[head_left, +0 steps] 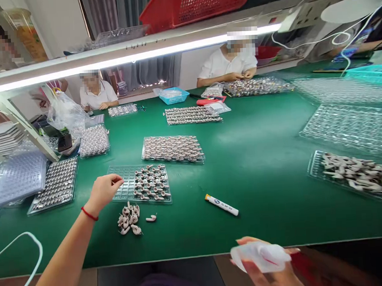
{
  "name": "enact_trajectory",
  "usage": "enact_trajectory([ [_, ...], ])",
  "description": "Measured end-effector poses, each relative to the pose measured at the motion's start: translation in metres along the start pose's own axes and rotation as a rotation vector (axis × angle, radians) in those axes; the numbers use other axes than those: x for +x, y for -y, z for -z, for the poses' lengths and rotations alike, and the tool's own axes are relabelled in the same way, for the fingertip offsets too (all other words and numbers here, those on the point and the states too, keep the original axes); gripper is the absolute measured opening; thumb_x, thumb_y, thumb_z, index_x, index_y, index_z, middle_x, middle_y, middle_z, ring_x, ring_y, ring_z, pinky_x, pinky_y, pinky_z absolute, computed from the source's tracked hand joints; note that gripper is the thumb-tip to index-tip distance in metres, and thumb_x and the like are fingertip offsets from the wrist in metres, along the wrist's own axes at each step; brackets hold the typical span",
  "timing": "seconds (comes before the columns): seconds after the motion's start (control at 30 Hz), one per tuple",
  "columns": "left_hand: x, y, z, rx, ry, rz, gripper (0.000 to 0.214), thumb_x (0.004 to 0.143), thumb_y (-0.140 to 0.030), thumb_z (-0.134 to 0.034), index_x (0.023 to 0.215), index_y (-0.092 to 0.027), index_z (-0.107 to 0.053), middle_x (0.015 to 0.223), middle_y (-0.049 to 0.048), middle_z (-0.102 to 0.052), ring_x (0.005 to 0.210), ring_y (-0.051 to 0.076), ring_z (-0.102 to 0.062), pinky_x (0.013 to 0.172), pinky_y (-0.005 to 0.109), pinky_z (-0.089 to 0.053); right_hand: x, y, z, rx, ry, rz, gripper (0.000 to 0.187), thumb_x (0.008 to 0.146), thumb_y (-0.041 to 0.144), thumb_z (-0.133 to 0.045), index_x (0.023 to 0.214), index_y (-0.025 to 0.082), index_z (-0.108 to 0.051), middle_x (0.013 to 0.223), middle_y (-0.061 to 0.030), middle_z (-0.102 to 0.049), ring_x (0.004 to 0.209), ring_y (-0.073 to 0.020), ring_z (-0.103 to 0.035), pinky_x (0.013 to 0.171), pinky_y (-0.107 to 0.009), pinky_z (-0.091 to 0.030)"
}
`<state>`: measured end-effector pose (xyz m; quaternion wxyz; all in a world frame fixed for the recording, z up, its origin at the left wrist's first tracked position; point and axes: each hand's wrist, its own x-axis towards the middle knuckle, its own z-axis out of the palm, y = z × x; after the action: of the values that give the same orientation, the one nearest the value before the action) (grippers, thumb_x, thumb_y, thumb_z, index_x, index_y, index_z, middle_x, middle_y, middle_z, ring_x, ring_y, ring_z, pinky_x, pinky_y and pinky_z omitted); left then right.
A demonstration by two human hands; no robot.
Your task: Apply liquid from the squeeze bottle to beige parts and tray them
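My left hand (106,189), a red band at its wrist, hangs over the left part of a clear compartment tray (121,184). Its thumb and forefinger are pinched; whatever is between them is too small to make out. The tray's right side holds rows of pale earbud shells (151,183). Just below the tray lies a small pile of loose earbud shells (128,219), with a single earbud shell (151,218) beside it. Beyond the table's front edge, my right hand (284,278) grips a translucent white plastic object (259,257) with a red mark; its exact kind is unclear.
A white tube with an orange end (222,205) lies mid-table. Behind is a filled tray (172,149); a tray heaped with pale parts (357,171) is at right. Stacked trays (53,182) stand left. A lamp shelf (133,57) crosses above; two people in white (225,63) sit opposite.
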<state>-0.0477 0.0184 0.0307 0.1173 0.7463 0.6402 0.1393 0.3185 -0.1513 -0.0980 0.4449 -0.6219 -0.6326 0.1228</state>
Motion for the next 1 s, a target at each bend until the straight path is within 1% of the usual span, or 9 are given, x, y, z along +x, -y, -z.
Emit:
enact_trajectory([
  [0.13,-0.022,0.002,0.0,0.021,0.078,0.04,0.028,0.086,-0.04,-0.055,0.073,-0.023,-0.072,0.069,0.0016,-0.072,0.069,0.021,-0.065,0.06,0.03,-0.042,0.007,0.018,-0.003,0.057,-0.049,0.054,0.036,0.092,0.055,-0.05,0.102,0.022,-0.059,0.095,-0.0108,-0.07,0.076,-0.0251,-0.071,0.063,-0.036,-0.058],
  [0.23,-0.029,-0.005,-0.009,0.023,0.165,0.013,0.023,0.083,-0.037,-0.057,0.071,-0.025,-0.073,0.071,0.0006,-0.073,0.069,0.02,-0.065,0.059,0.028,-0.041,0.02,0.035,-0.017,0.169,-0.013,0.126,0.035,0.091,0.055,-0.052,0.101,0.022,-0.06,0.092,-0.0097,-0.07,0.077,-0.0245,-0.07,0.065,-0.037,-0.057],
  [0.33,-0.031,-0.013,-0.017,0.061,0.197,-0.002,0.018,0.082,-0.032,-0.059,0.072,-0.025,-0.073,0.075,0.0011,-0.073,0.074,0.02,-0.065,0.062,0.028,-0.042,0.035,0.048,-0.035,0.254,0.025,0.207,0.036,0.091,0.056,-0.053,0.098,0.022,-0.06,0.087,-0.0071,-0.069,0.073,-0.0224,-0.069,0.063,-0.034,-0.056],
  [0.5,-0.032,-0.021,-0.023,0.193,0.158,0.084,0.033,0.084,-0.039,-0.058,0.059,-0.02,-0.065,0.071,0.0082,-0.067,0.074,0.025,-0.064,0.062,0.031,-0.04,0.046,0.061,-0.06,0.378,0.076,0.253,0.034,0.092,0.054,-0.053,0.099,0.021,-0.058,0.085,-0.0056,-0.068,0.069,-0.0188,-0.068,0.062,-0.03,-0.056],
  [0.63,-0.036,-0.025,-0.027,0.198,0.166,0.103,0.024,0.081,-0.037,-0.062,0.064,-0.02,-0.065,0.079,0.0069,-0.066,0.075,0.023,-0.063,0.061,0.029,-0.039,0.043,0.062,-0.07,0.4,0.076,0.232,0.033,0.091,0.053,-0.056,0.101,0.021,-0.058,0.087,-0.0055,-0.069,0.07,-0.0181,-0.068,0.062,-0.028,-0.056],
  [0.73,-0.037,-0.026,-0.031,0.139,0.168,0.072,0.014,0.078,-0.033,-0.064,0.07,-0.021,-0.066,0.082,0.0051,-0.066,0.075,0.021,-0.062,0.06,0.029,-0.04,0.041,0.06,-0.072,0.411,0.084,0.207,0.033,0.091,0.053,-0.058,0.101,0.021,-0.058,0.087,-0.0051,-0.069,0.069,-0.0174,-0.067,0.063,-0.028,-0.056],
  [0.87,-0.035,-0.021,-0.034,0.018,0.12,0.012,0.008,0.075,-0.028,-0.063,0.07,-0.022,-0.063,0.079,0.0026,-0.066,0.08,0.021,-0.062,0.067,0.03,-0.043,0.044,0.059,-0.071,0.437,0.093,0.171,0.035,0.089,0.054,-0.058,0.098,0.02,-0.059,0.086,-0.0051,-0.069,0.07,-0.0176,-0.066,0.065,-0.028,-0.056],
  [0.93,-0.036,-0.018,-0.033,-0.055,0.077,0.007,0.009,0.077,-0.029,-0.061,0.073,-0.022,-0.063,0.078,0.0014,-0.068,0.077,0.02,-0.062,0.068,0.03,-0.044,0.046,0.061,-0.07,0.472,0.114,0.148,0.035,0.088,0.054,-0.06,0.097,0.02,-0.06,0.088,-0.0061,-0.069,0.075,-0.0189,-0.067,0.069,-0.03,-0.057],
  [1.0,-0.044,-0.017,-0.032,-0.132,0.031,0.016,0.013,0.081,-0.034,-0.06,0.079,-0.022,-0.064,0.08,0.0009,-0.07,0.073,0.019,-0.063,0.067,0.03,-0.046,0.046,0.065,-0.07,0.552,0.183,0.083,0.033,0.087,0.052,-0.062,0.099,0.02,-0.061,0.092,-0.0075,-0.07,0.081,-0.0199,-0.069,0.074,-0.031,-0.057],
])
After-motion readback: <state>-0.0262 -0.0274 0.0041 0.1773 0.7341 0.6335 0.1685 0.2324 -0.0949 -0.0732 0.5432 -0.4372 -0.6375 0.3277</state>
